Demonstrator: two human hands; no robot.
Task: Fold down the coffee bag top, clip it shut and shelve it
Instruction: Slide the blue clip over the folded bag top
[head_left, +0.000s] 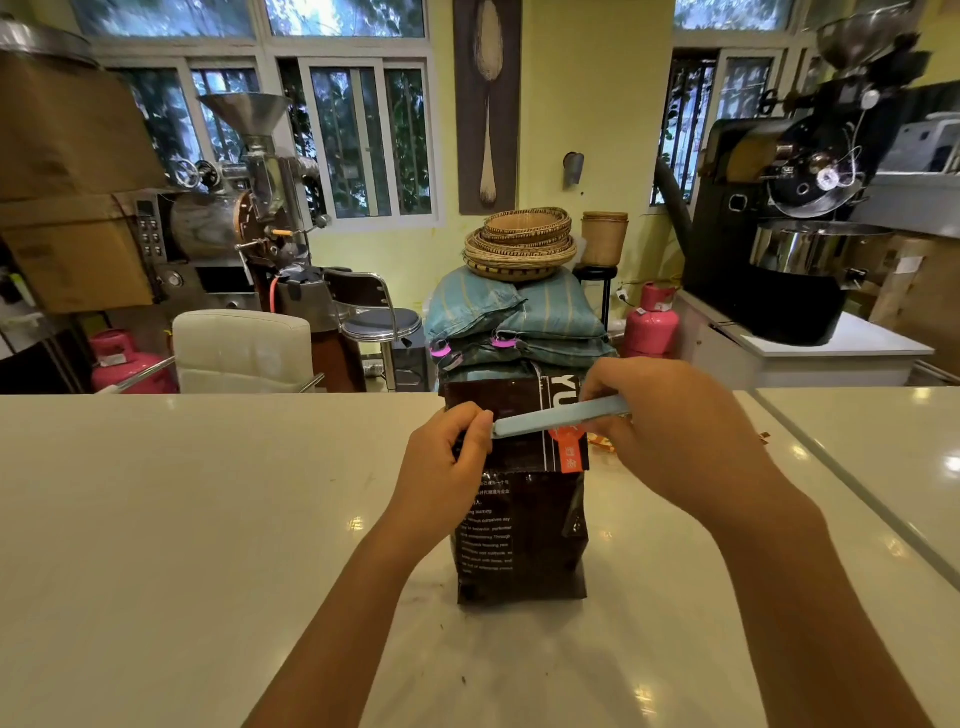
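Currently mid-clip step: tabletop (208, 519) carries the coffee bag (522, 540), upright at centre, top already folded down toward the camera. Left hand (449, 467) pinches the fold's left edge, fingers closed on the bag. Right hand (670, 431) fingers wrap the right end of the blue clip (558, 415), which lies across the fold, slightly tilted. Can't tell if it's latched. Next, I'd judge: level it, press it shut, then shelve; no shelf in view
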